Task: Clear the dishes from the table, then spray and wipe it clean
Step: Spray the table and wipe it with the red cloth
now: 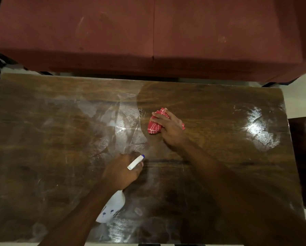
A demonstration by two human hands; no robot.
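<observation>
Right hand lies spread over the bunched red cloth, pressing it to the middle of the surface beside the wet film. Nearer, left hand grips the spray bottle, probably ready to respray.

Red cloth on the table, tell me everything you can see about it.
The red cloth looks like soft woven fabric with thin white wavy stripes, bunched into a crumpled wad. It lies on the wet-streaked wooden table, near the middle toward the far side, at the edge of a smeared patch. The right hand presses on it, fingers spread across its top and hiding part of it. It sits apart from the spray bottle that the left hand grips.
</observation>
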